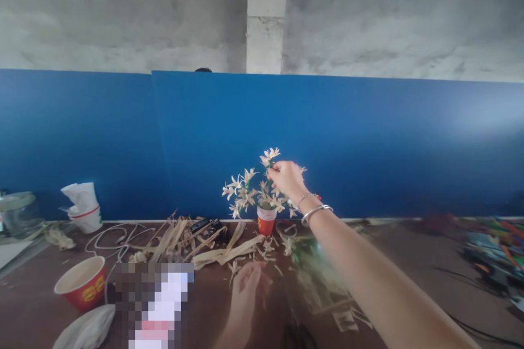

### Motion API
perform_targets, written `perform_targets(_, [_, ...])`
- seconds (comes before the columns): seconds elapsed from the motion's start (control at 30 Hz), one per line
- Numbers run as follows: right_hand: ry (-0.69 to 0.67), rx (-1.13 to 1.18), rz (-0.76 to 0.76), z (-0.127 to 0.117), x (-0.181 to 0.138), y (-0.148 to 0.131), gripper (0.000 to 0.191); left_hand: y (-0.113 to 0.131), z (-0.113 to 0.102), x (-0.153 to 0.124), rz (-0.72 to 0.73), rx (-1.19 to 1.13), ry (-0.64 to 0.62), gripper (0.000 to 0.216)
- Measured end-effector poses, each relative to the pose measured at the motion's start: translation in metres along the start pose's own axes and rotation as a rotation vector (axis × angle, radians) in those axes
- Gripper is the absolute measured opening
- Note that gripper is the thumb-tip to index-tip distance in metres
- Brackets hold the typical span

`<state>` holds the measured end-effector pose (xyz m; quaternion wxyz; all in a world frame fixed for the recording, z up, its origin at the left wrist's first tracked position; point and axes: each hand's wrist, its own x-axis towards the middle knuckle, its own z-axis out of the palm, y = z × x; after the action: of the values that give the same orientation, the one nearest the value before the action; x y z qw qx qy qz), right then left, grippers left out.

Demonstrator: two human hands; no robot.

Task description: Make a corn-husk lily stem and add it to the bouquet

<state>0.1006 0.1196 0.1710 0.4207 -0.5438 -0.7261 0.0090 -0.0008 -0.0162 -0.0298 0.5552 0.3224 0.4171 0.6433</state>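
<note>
While the surface point(409, 262) carries a wide, empty red cup point(82, 283) near its front left corner, a smaller red cup point(266, 223) at the back edge holds white flowers point(241, 188), pinched by the right hand point(287, 177); the blurred left hand point(245, 289) looks loosely open.

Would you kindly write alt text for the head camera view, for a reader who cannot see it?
The right hand grips pale flowers standing in a small red cup against a blue partition. The left hand is low over the brown table near pale strips.
</note>
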Motion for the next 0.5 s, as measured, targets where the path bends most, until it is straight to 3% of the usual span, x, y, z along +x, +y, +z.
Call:
perform_targets(0.2, [0.053, -0.013, 0.034, -0.009, 0.004, -0.005, 0.021, -0.001, -0.001, 0.003, -0.018, -0.015, 0.009, 0.037])
perform_targets(0.5, [-0.064, -0.074, 0.091, 0.001, 0.004, 0.002, 0.021, 0.001, 0.001, -0.001, -0.024, -0.027, 0.016, 0.037])
